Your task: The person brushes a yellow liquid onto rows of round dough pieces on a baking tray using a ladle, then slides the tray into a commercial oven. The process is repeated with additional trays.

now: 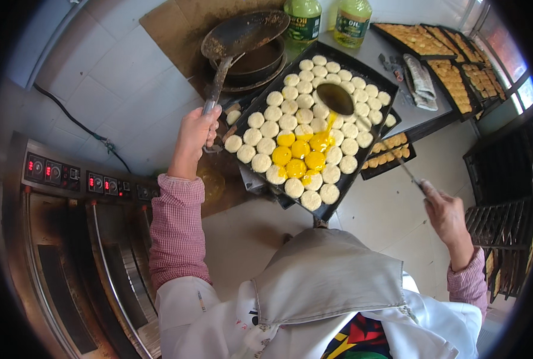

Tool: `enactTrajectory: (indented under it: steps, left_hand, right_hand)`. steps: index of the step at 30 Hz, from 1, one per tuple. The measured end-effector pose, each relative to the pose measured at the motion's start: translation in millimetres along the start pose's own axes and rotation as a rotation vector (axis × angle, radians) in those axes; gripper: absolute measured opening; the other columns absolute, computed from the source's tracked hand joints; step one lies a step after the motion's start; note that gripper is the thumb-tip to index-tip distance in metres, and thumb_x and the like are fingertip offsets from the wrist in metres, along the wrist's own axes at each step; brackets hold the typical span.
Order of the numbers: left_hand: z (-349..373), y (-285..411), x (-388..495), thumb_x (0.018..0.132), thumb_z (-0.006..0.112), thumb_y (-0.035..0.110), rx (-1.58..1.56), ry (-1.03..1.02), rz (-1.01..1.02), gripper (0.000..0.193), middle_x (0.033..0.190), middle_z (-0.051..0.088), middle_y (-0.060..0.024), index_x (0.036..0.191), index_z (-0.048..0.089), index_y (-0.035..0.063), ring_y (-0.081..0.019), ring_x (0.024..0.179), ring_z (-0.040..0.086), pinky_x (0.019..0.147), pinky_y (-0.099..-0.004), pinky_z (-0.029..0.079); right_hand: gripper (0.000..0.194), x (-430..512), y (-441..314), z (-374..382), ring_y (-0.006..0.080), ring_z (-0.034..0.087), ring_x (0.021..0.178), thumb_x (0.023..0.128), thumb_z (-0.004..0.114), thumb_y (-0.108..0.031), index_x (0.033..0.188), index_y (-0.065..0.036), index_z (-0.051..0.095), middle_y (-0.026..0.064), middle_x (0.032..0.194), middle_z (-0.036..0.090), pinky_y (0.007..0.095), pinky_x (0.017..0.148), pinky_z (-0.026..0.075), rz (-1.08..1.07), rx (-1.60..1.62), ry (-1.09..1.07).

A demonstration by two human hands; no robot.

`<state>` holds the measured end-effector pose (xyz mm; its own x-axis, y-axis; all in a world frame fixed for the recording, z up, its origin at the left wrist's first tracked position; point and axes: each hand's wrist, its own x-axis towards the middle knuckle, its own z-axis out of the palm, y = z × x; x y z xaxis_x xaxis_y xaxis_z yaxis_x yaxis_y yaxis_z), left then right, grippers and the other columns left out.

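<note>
My left hand (199, 130) grips the handle of a dark, crusted skillet (246, 36), held tilted over a dark pan (257, 58). In my right hand (446, 215) is the long thin handle of a metal ladle (335, 98). The ladle's bowl hangs over a black baking tray (361, 168) filled with rows of round pale dough pieces (274, 98). Yellow liquid (328, 128) runs down from the ladle's edge onto the dough. Several pieces near the tray's middle are coated bright yellow, and some around them are partly coated.
Two oil bottles (302, 20) stand behind the tray. Trays of browned baked goods (414, 40) lie at the back right, near a folded cloth (420, 83). A smaller tray (387, 155) sits below the table's edge. Ovens with lit controls (53, 170) line the left; a tray rack (500, 224) stands right.
</note>
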<state>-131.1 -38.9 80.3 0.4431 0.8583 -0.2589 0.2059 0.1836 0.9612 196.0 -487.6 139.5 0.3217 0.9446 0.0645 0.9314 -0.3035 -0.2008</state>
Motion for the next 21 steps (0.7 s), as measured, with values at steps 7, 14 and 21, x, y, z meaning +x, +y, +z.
enactTrajectory:
  steps: [7,14,21]
  left_hand:
    - [33.7,-5.1,32.3,0.094,0.069,0.031,-0.043,0.032,-0.049,0.027,0.069,0.049,0.0026,0.093,0.055,0.0076,-0.0025,0.047,0.040,0.040,-0.0203,0.030]
    - [81.0,-1.7,74.0,0.101,0.057,0.043,-0.042,0.116,-0.087,0.040,0.067,0.048,0.0045,0.114,0.058,0.0046,-0.0014,0.045,0.036,0.041,-0.0187,0.029]
    - [101.6,10.9,96.1,0.103,0.053,0.045,-0.133,0.130,-0.041,0.045,0.067,0.049,0.0037,0.113,0.058,0.0019,-0.0018,0.046,0.037,0.041,-0.0194,0.029]
  right_hand:
    - [0.049,21.0,74.5,62.7,0.0134,0.050,0.051,0.092,0.068,-0.005,0.139,-0.007,0.056,0.0102,0.068,0.054,0.0283,0.049,0.045,0.134,0.588,-0.030]
    - [0.047,110.7,127.3,70.9,0.0033,0.039,0.036,0.102,0.056,-0.021,0.145,-0.006,0.045,-0.0022,0.062,0.048,0.0198,0.030,0.033,0.677,1.662,-0.356]
    - [0.043,269.4,132.2,70.8,0.0015,0.039,0.036,0.106,0.047,-0.023,0.143,-0.002,0.045,-0.0059,0.061,0.042,0.0169,0.028,0.035,0.361,1.579,-0.404]
